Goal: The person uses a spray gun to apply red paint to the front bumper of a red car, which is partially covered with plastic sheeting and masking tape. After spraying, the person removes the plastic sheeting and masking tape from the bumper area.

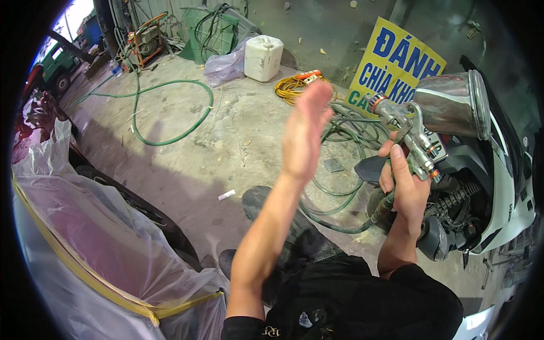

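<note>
My right hand is wrapped round a paint spray gun, raised at the right. A metal cup is fixed to the gun and points to the right, lying nearly on its side. From the gun's handle a dark air hose runs down and curves toward the floor. My left hand is lifted in the middle, empty, its fingers stretched out and a little blurred. It is apart from the gun, over the floor near the coiled cables.
At the left stands a car panel masked with plastic film and yellow tape. A motorbike is close on the right, before a yellow sign. Green hose, an orange cable and a white jerrycan lie or stand ahead.
</note>
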The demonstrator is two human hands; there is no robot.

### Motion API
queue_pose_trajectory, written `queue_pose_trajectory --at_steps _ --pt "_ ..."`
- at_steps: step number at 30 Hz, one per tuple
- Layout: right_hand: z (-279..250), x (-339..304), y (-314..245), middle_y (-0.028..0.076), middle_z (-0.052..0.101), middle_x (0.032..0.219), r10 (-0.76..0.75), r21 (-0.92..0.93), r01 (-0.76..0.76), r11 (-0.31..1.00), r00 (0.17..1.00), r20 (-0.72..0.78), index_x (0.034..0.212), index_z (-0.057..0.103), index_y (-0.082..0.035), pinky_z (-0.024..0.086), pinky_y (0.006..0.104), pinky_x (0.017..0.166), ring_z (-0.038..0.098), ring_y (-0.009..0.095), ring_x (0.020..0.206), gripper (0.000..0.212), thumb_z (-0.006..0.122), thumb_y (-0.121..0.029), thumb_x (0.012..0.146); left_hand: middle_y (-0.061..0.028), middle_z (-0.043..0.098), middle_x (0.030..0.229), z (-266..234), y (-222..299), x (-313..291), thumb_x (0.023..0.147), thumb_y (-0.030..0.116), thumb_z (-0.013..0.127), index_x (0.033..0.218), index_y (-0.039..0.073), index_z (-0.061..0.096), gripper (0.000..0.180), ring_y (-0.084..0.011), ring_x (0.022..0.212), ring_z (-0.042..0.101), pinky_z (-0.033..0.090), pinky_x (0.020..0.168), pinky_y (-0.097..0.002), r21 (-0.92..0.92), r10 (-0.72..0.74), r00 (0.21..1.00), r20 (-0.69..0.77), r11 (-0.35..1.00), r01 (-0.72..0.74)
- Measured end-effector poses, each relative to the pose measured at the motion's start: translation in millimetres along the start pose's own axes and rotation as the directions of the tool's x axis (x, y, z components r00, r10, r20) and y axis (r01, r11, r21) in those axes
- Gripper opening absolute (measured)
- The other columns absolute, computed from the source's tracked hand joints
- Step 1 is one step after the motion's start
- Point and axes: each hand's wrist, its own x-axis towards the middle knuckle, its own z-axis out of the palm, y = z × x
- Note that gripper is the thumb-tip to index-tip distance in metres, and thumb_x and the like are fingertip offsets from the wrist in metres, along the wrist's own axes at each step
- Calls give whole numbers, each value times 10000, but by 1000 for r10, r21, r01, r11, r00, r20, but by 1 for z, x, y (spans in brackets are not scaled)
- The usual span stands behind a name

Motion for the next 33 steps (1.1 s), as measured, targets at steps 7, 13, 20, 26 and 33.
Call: queue_pose_trajectory --at_steps 7,13,20,26,33 --pt "-5 -7 -5 104 629 918 12 -38 -9 999 997 80 1230 571 39 358 225 451 433 63 491 276 584 -115 1002 -270 281 1597 4 51 67 947 775 42 1531 -106 236 1075 -367 1532 165 90 1256 -466 96 7 959 284 995 -35" --pt "-5 -11 -5 108 634 912 34 41 -38 998 993 109 1237 571 46 367 226 458 442 61 498 260 563 -76 1008 -275 285 1593 -1 47 76 905 818 22 1514 -111 280 1141 -360 1528 183 105 1260 -451 118 -61 944 325 993 23" --pt "-11 -12 -5 104 649 919 81 26 -86 996 983 167 1245 573 42 373 223 465 444 59 501 268 570 -76 1004 -283 287 1587 -8 42 72 893 836 36 1512 -116 277 1161 -364 1521 204 119 1262 -448 -36 -82 940 331 994 99" --pt "-5 -12 -7 103 653 944 73 5 -75 997 984 161 1246 573 42 375 222 472 444 55 503 275 568 -82 1000 -261 198 1628 -21 37 68 881 857 67 1553 -53 234 1143 -392 1535 110 98 1251 -495 -120 -87 932 351 983 137" --pt "-7 -1 -5 108 659 970 11 -42 -10 999 999 31 1244 572 39 377 225 471 455 63 501 285 555 -114 1005 -115 105 1687 -108 23 -9 825 906 281 1610 253 222 1023 -463 1525 30 88 1112 -787 -370 -46 993 -108 929 3"
